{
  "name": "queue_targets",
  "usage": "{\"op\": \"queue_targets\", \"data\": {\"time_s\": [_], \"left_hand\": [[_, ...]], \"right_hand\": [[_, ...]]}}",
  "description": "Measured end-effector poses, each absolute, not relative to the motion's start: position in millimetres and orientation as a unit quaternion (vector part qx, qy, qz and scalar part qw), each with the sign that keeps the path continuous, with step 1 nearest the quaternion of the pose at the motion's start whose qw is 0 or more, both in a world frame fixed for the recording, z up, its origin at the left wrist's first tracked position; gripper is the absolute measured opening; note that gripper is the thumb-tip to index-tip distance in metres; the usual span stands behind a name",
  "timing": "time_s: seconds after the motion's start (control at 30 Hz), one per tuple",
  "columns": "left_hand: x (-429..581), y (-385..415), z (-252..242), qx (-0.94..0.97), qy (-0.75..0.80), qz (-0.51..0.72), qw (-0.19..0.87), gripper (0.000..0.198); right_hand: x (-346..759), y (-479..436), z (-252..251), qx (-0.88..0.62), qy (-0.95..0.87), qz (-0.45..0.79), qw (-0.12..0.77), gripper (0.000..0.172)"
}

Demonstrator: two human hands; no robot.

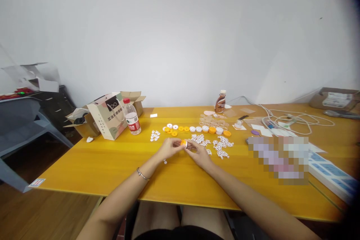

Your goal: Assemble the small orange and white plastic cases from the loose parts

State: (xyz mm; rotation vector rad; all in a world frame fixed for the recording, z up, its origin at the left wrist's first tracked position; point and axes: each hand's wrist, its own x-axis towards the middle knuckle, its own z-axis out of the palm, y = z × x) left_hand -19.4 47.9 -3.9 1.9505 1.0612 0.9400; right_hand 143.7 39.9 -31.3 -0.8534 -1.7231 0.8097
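Observation:
Both hands meet over the middle of the table around a small orange and white round plastic piece (183, 143). My left hand (169, 147) grips it from the left with closed fingers, and my right hand (199, 153) pinches it from the right. Just beyond them runs a row of white and orange round plastic pieces (198, 129). White perforated plastic parts (223, 144) lie in loose heaps to the right of my right hand. Several small white knobs (154, 135) are grouped beyond my left hand. Fingers hide part of the held piece.
A water bottle (131, 117), a paper bag (108, 116) and an opened carton (84, 124) stand at the left. Clear plastic rings (213, 122) and a brown drink bottle (220, 102) are at the back. White cables (289, 114) and papers (266, 131) cover the right side.

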Motion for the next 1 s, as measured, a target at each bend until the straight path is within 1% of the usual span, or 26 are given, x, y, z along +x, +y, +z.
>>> {"op": "queue_targets", "data": {"time_s": [0.13,0.27,0.43,0.47,0.5,0.53,0.6,0.63,0.67,0.73,0.8,0.9,1.0], "left_hand": [[-12,51,-17,0.705,0.427,0.429,0.369,0.032],[-10,53,-20,0.700,0.446,0.437,0.346,0.027],[-14,52,-12,0.734,0.449,0.423,0.284,0.025],[-15,51,-9,0.748,0.446,0.414,0.265,0.023],[-16,49,-7,0.765,0.441,0.399,0.247,0.022],[-17,47,-5,0.785,0.435,0.377,0.228,0.021],[-18,41,-1,0.833,0.411,0.317,0.192,0.021],[-19,39,1,0.857,0.394,0.282,0.175,0.022],[-18,36,3,0.879,0.374,0.248,0.162,0.022],[-17,30,5,0.909,0.340,0.195,0.142,0.024],[-15,26,7,0.924,0.318,0.171,0.130,0.026],[-14,24,9,0.929,0.297,0.176,0.132,0.030],[-15,30,9,0.916,0.310,0.214,0.136,0.033]], "right_hand": [[143,42,-35,-0.359,-0.685,0.371,0.514,0.031],[142,42,-34,-0.345,-0.680,0.411,0.500,0.032],[155,45,-13,-0.329,-0.730,0.415,0.431,0.054],[162,49,-7,-0.342,-0.736,0.404,0.422,0.053],[172,54,-2,-0.363,-0.734,0.383,0.427,0.047],[183,60,2,-0.393,-0.723,0.354,0.444,0.041],[208,72,7,-0.473,-0.681,0.281,0.483,0.033],[221,77,8,-0.523,-0.661,0.240,0.482,0.031],[233,82,8,-0.565,-0.651,0.206,0.463,0.028],[251,87,5,-0.625,-0.657,0.163,0.389,0.025],[261,89,1,-0.660,-0.670,0.119,0.319,0.025],[262,89,-6,-0.682,-0.684,0.069,0.248,0.027],[259,92,-14,-0.690,-0.687,0.055,0.219,0.028]]}}
